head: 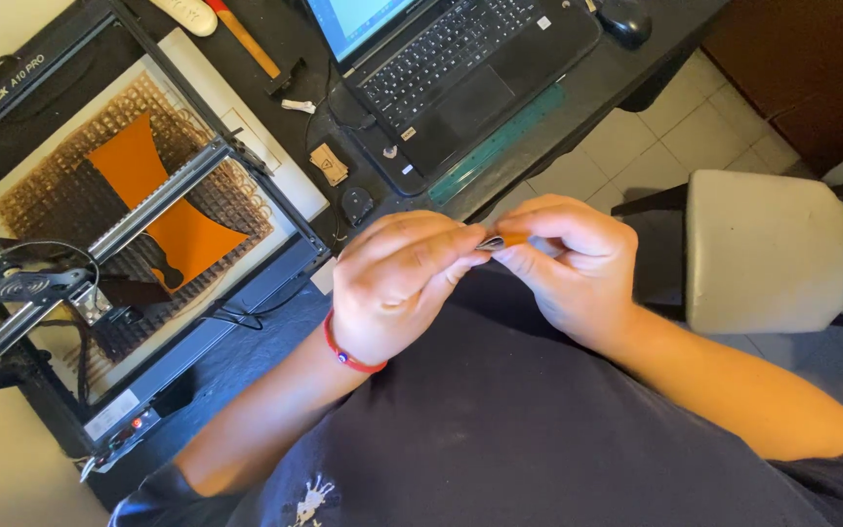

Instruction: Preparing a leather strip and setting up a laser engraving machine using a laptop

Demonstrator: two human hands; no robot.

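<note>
Both hands are up in front of the chest, over the dark shirt (500, 410), pinching one small piece (500, 240) between them. It looks orange with a dark grey end, too small to tell more. The left hand (397, 283) has its fingers curled tight onto it, with one red bracelet (343, 353) on that wrist. The right hand (568, 268) grips the other end between thumb and fingers.

Count on the black bench (290, 34): one laptop (451, 59), one mouse (624, 20), one green ruler (500, 144) right along the bench edge, one small tan cut-out (329, 164), and one round black bit (356, 205) near it. To the left sits one laser engraver frame (100, 244) with one orange sheet (153, 200) lying on its honeycomb bed.

Room-wise, the hands hang just past the bench edge, near the engraver's front corner. One pale stool (768, 249) stands on the tiled floor (675, 127) to the right, close to the right hand but not touching.
</note>
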